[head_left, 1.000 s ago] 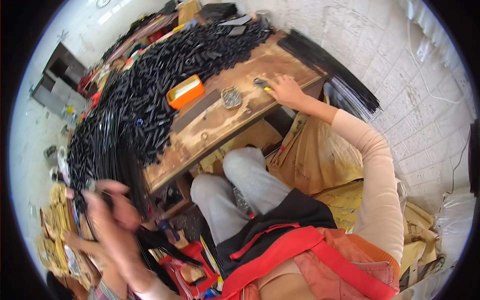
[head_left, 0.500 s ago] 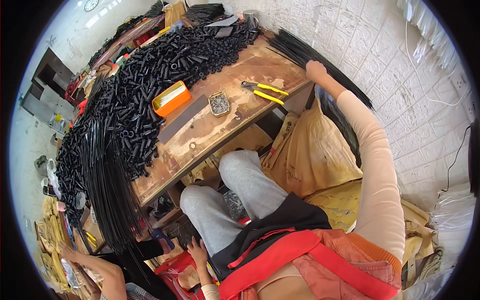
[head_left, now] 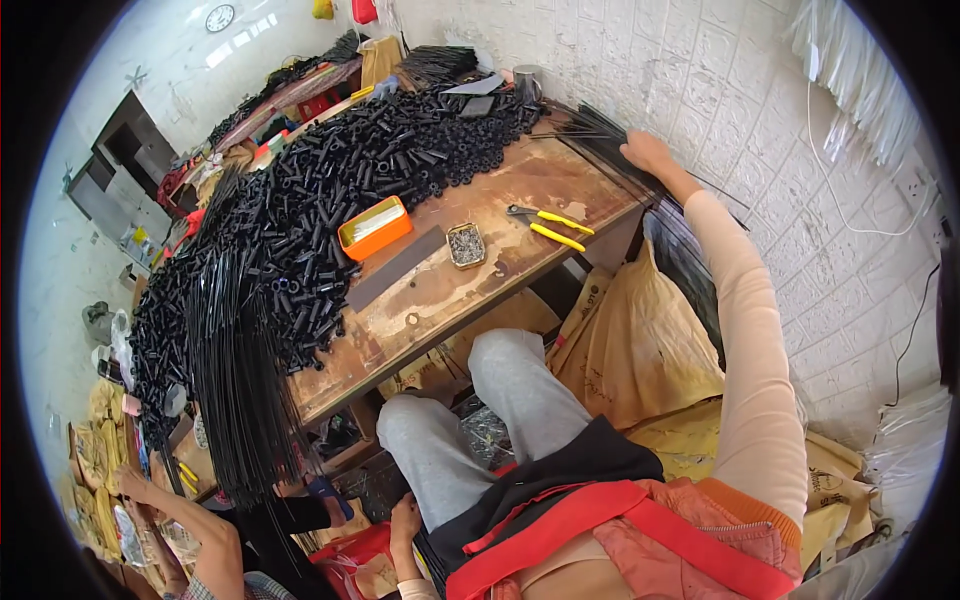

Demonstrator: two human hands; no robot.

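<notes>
At the table's right end my right hand (head_left: 648, 152) is closed around a bundle of thin black strips (head_left: 600, 138). The strips fan out over the tabletop's far corner, and some loose ends poke past my hand toward the wall. Low beside my left thigh is my left hand (head_left: 405, 522), fingers curled in; what they hold, if anything, is hidden. Just below it sits a red container (head_left: 358, 552). Nearest my right hand on the table lie yellow-handled pliers (head_left: 552, 228), jaws toward the left.
A large heap of short black tubes (head_left: 300, 215) covers the table's far left. Nearer are an orange box (head_left: 375, 238), a small dish of metal bits (head_left: 466, 246) and a dark flat strip (head_left: 398, 270). More black strips (head_left: 235, 370) hang over the left edge. A co-worker's arm (head_left: 190, 515) shows lower left.
My right hand has drawn some black strips up, and the bundle now spreads loosely. My left hand's fingers went from spread to curled. The view has shifted slightly.
</notes>
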